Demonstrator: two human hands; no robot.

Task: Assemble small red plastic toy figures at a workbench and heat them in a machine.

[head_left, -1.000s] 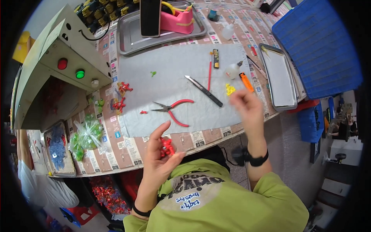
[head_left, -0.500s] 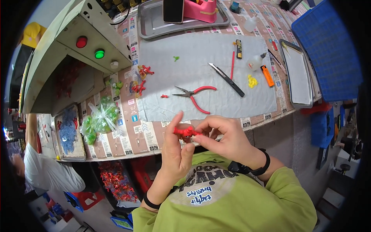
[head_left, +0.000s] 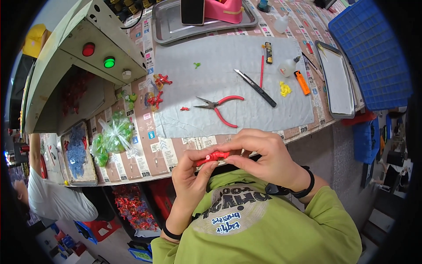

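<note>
Just in front of the table's near edge, I hold a small red plastic figure (head_left: 215, 156) between both hands. The thumb and fingers of my left hand (head_left: 190, 171) pinch its left end. At its right end, the fingertips of my right hand (head_left: 266, 155) are closed on it. My fingers cover part of its shape. Beyond them on a grey cloth (head_left: 184, 61) lie red-handled pliers (head_left: 220, 105) with jaws apart, and a black craft knife (head_left: 257, 89). A tiny red piece (head_left: 184, 108) is left of the pliers, and more red figures (head_left: 156, 100) lie at the cloth's left edge.
At left stands a cream machine (head_left: 66, 53) with red and green lights, and a bag of green pieces (head_left: 115, 136) before it. An orange lighter (head_left: 302, 82), a metal tray (head_left: 336, 83) and a blue crate (head_left: 373, 53) are at right. Another person's white sleeve (head_left: 61, 198) shows at left.
My left hand's fingers, stretched upward before, have folded down into a pinch on the red figure. The figure has turned, and the right fingers have shifted along it.
</note>
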